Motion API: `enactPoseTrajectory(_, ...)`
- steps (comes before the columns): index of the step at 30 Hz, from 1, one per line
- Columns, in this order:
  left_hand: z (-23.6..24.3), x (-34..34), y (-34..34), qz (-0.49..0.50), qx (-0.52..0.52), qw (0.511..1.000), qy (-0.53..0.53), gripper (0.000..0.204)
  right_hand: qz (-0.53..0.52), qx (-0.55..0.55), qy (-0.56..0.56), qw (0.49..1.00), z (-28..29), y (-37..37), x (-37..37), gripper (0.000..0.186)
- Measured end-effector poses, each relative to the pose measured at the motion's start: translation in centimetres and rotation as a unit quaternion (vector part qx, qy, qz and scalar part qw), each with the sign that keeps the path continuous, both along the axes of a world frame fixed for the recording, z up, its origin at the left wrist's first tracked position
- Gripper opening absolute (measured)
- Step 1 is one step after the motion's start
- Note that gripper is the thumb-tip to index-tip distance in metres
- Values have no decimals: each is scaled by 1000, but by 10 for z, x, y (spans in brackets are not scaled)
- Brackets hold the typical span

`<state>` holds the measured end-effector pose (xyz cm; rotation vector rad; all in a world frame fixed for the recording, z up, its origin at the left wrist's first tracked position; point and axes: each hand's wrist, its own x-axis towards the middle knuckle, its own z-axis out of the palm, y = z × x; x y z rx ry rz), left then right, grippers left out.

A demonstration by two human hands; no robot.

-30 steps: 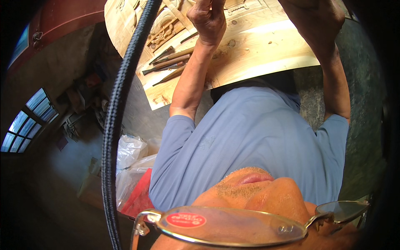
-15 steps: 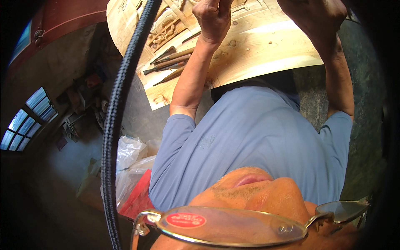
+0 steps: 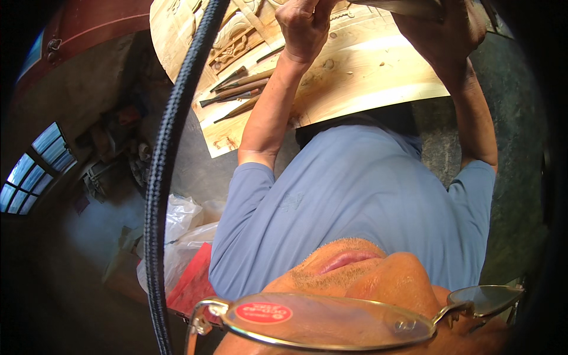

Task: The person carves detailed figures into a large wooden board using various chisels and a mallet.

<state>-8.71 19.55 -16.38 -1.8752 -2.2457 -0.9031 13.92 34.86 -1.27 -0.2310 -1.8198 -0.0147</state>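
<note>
A carved pale wooden board fills the upper middle, with relief patterns toward its left. My left hand is closed at the board's top, its grip hidden at the frame edge. My right hand, in shadow at the upper right, is closed round a wooden bar-shaped thing that reaches leftward along the top edge. Several slim chisels and gouges lie on the board left of my left wrist.
A dark braided cord runs down the view in front of the scene. Plastic bags and a red object are at lower left. A red door, a barred window and dim clutter are beyond, left.
My right hand and forearm have shifted slightly left, and the bar-shaped thing has come into view along the top edge. My left hand stays closed in almost the same place.
</note>
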Motion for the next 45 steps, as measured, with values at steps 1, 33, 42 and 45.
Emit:
enactPoseTrajectory(1, -12, -4, -1, 9, -22, 999, 34, 13, 4, -15, -5, 1000, 0, -5, 1, 58)
enactPoseTrajectory(33, 127, 81, 30, -65, 216, 969, 104, 26, -115, -22, -172, 978, 26, -7, 65, 70)
enactPoseTrajectory(42, 127, 76, 31, -55, 228, 968, 87, 22, 7, -224, -22, 974, 28, -8, 82, 70)
enactPoseTrajectory(45, 131, 69, 33, -63, 201, 976, 47, 22, -80, 6, -118, 990, 41, 2, 67, 74)
